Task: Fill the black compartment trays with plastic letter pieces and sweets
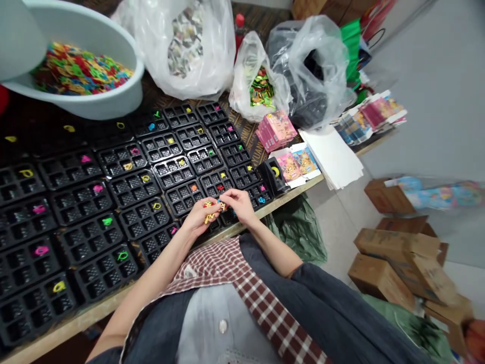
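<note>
My left hand [200, 216] is cupped over the table's front edge and holds several small coloured plastic pieces [209, 217], yellow, red and orange. My right hand [239, 204] meets it from the right, fingers pinched on one small piece out of that handful. Both hands hover above the black compartment trays [132, 189] that cover the table; most trays hold one coloured piece each. The tray right under my hands is mostly hidden by them.
A white basin [94, 96] full of coloured pieces stands at the back left. Clear plastic bags [197, 65] sit behind the trays, with pink card packs [276, 129] and white sheets [333, 156] to the right. Cardboard boxes [397, 263] lie on the floor at right.
</note>
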